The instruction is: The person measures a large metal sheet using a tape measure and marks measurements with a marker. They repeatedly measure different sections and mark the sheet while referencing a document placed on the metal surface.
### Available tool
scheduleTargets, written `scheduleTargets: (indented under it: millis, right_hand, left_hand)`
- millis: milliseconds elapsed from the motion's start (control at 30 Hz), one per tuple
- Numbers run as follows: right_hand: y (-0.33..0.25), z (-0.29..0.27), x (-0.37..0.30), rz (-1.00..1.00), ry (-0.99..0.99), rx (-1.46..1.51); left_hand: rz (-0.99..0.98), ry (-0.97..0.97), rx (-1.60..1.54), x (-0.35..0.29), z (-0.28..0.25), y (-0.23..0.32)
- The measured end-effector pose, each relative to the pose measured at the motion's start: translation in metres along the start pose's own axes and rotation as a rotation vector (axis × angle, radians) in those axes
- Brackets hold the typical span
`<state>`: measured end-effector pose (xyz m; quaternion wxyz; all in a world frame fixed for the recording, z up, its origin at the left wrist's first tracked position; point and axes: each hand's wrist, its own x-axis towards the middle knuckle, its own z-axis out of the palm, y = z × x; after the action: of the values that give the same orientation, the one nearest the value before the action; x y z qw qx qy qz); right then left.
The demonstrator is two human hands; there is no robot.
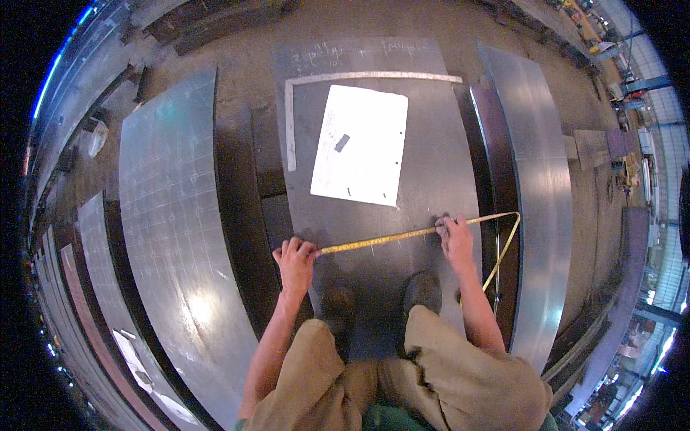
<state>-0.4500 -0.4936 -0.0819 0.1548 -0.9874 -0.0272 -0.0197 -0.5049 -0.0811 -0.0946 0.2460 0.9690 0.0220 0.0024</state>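
A yellow tape measure [381, 241] is stretched across a dark metal plate [431, 158]. At the plate's left edge, my left hand [295, 266] is closed on the end of the blade. My right hand [456, 241] is closed on the blade near the right edge; whether its fingers hold anything else I cannot make out. Past that hand the tape runs out over the edge, folds sharply and comes back toward my right forearm. Its case is not visible. Beyond the tape lies a white paper sheet [370, 154] with a small dark block [343, 143] on it.
A metal square [291, 129] lies around the paper's far and left sides. Chalk writing [323, 54] marks the plate's far end. My shoes [422, 291] stand on the plate. Other metal plates flank it at left [172, 179] and right [539, 158], with dark gaps between.
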Motion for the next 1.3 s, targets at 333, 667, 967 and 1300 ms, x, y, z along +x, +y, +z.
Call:
scheduleTargets:
  millis: [333, 667, 967, 1300]
  right_hand:
    - [-0.047, -0.021, -0.005, 0.113, -0.028, 0.229]
    - [-0.081, -0.006, -0.029, 0.050, -0.209, 0.403]
    - [-0.130, 0.013, -0.038, 0.128, -0.321, 0.534]
    - [-0.145, 0.028, -0.046, 0.038, -0.196, 0.481]
  left_hand:
    - [-0.005, 0.004, 0.017, -0.005, -0.002, -0.004]
    - [-0.020, 0.001, 0.000, -0.005, 0.000, -0.001]
    - [-0.012, 0.034, -0.028, -0.007, 0.002, -0.003]
    - [-0.010, 0.052, -0.030, -0.006, 0.001, 0.000]
